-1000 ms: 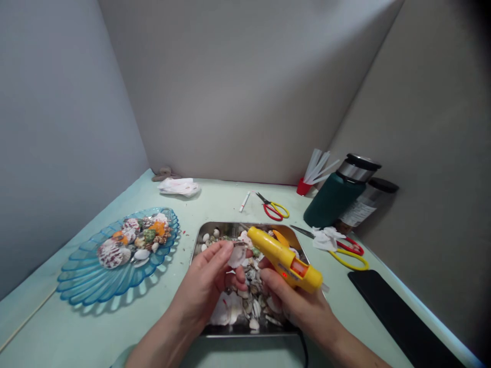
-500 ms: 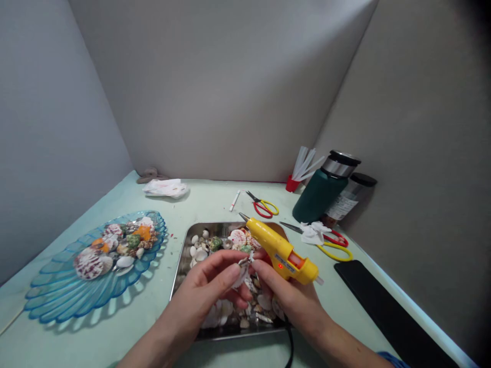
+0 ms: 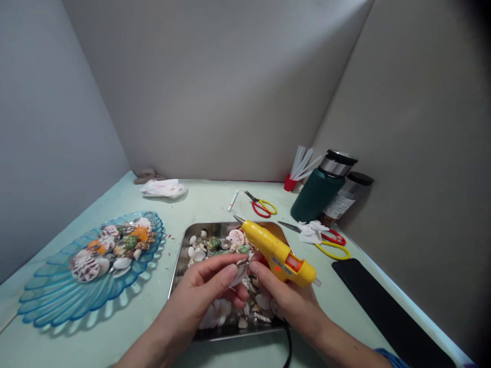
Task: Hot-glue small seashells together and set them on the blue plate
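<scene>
My left hand (image 3: 209, 291) pinches a small pale shell (image 3: 241, 267) over a metal tray (image 3: 180, 255) filled with several shells. My right hand (image 3: 286, 299) grips a yellow glue gun (image 3: 276, 250), its nozzle pointing up and left, and its fingertips also touch the shell. Both hands meet above the middle of the tray. A black cord (image 3: 287, 347) runs from the glue gun down toward me.
A blue glass plate (image 3: 57, 301) with glued shells lies at the left. Red-and-yellow scissors (image 3: 263, 207), a second pair (image 3: 330, 245) with tissue, a green flask (image 3: 320, 186), a jar (image 3: 347, 199), a red cup of glue sticks (image 3: 297, 174) and a black pad (image 3: 383, 306) sit at the right.
The glue gun's nozzle has lifted away from the shell, and my right fingertips have come onto the shell. The view has shifted a little to the right.
</scene>
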{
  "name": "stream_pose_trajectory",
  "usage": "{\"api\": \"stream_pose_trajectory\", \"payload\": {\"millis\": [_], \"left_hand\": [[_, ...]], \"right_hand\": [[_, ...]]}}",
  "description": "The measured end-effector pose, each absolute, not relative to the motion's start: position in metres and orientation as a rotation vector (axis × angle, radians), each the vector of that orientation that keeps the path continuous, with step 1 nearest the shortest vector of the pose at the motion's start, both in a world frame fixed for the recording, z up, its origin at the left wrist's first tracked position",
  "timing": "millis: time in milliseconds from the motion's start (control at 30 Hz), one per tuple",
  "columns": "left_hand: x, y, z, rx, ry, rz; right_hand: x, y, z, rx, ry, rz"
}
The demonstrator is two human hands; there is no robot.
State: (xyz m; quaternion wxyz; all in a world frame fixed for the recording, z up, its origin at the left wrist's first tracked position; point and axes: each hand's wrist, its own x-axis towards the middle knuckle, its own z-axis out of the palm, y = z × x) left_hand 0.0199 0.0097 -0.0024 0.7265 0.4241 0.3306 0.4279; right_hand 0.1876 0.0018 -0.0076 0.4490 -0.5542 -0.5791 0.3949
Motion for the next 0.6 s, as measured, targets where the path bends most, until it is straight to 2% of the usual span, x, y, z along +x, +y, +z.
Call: {"api": "stream_pose_trajectory", "payload": {"millis": [267,600], "left_hand": [[0.0212,0.0098,-0.0033,0.925,0.749,0.952],[0.0212,0.0088,-0.0043,0.943,0.762,0.953]], "right_hand": [[0.1876,0.0016,-0.0091,-1.392,-1.412,0.925],[0.1899,0.0032,-0.0123,-1.397,-1.376,1.017]]}}
